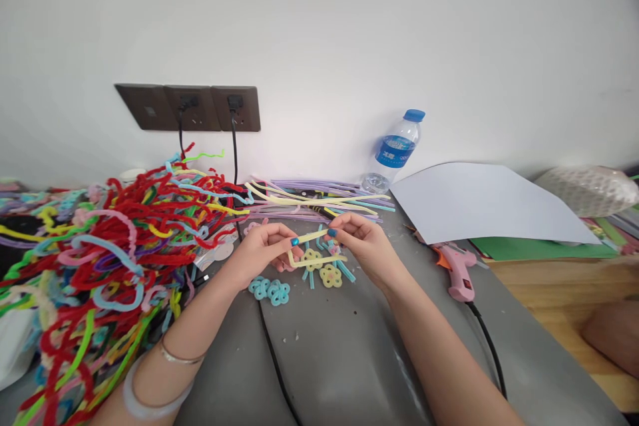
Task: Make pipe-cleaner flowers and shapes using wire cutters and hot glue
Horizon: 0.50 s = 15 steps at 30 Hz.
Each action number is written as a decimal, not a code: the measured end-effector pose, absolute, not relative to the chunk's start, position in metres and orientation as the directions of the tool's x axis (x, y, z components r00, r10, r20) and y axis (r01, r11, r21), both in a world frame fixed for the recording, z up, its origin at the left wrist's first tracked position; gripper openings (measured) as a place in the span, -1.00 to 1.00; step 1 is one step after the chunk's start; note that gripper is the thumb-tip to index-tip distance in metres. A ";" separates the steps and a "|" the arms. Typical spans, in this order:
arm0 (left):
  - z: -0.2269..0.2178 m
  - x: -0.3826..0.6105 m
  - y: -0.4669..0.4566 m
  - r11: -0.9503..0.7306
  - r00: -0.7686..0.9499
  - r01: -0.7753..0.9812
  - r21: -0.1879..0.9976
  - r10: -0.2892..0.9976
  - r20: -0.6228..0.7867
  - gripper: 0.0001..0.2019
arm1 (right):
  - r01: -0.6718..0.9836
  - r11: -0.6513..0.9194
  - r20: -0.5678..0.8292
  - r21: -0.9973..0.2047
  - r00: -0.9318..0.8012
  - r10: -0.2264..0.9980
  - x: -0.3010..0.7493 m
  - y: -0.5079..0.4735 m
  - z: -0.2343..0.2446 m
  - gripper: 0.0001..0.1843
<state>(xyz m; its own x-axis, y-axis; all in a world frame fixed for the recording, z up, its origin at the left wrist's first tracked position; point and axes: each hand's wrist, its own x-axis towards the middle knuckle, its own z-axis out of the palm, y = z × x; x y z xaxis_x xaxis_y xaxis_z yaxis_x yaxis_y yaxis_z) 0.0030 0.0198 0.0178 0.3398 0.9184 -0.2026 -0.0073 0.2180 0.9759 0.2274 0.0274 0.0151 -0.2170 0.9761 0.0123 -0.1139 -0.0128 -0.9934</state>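
Between my two hands is a pale yellow pipe cleaner (pixel 319 261), bent into a long, narrow U. My left hand (pixel 267 249) pinches it near the bent end, thumb against fingers. At the other side my right hand (pixel 362 243) pinches the upper length between thumb and fingertips, while the lower length hangs free. Just below and behind it on the table lie a yellow pipe-cleaner flower (pixel 330 275) and another one with light blue stems (pixel 345 271). Blue pipe-cleaner flowers (pixel 278 293) rest below my left hand.
A big tangle of coloured pipe cleaners (pixel 144 226) covers the left side. Straight pipe cleaners (pixel 319 200) lie along the wall, beside a leaning water bottle (pixel 396 152). Rightward are a pink glue gun (pixel 459 273) and white paper (pixel 489 203). A black cord (pixel 274 353) crosses the grey table.
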 end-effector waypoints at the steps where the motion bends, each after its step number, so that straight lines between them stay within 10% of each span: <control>1: 0.018 0.003 0.020 0.215 0.335 -0.005 0.977 0.921 -0.201 -0.61 | -0.121 -0.004 0.020 -0.993 -0.198 0.980 0.226 0.027 0.014 -0.68; 15: 0.016 0.004 0.020 0.025 0.295 0.074 0.997 0.954 -0.046 -0.74 | 0.042 -0.044 -0.052 -0.998 -0.204 0.978 0.228 0.029 0.012 -0.68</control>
